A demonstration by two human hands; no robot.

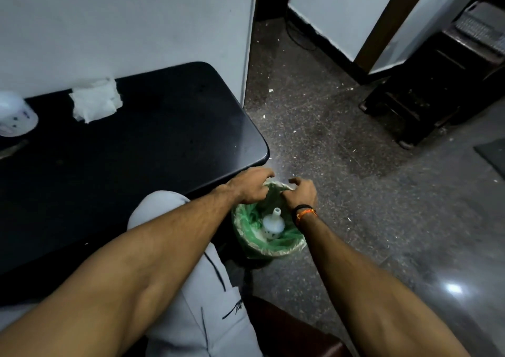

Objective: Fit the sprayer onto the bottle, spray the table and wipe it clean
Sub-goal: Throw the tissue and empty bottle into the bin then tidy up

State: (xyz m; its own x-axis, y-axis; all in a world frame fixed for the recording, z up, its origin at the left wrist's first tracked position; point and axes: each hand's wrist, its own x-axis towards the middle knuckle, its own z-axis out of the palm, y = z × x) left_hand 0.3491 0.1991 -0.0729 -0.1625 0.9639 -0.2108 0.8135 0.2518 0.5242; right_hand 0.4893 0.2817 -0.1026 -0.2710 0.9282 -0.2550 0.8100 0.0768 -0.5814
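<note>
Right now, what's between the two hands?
In the head view, the green bag lining the bin lies between the left hand and right hand, with a white bottle standing inside below them.

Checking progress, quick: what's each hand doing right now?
Left hand: fingers curled on the bin liner at the bin's rim.
Right hand: also pinching the liner's edge.

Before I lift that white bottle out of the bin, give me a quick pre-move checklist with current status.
1. White bottle upright in the bin, neck up: ok.
2. Neck uncapped, ready for a sprayer: ok.
3. Left hand free: cannot tell, fingers curled at the green liner.
4. Right hand free: cannot tell, also at the liner edge.
5. Sprayer in view: not ok.
6. Tissue on the black table for wiping: ok.
</note>
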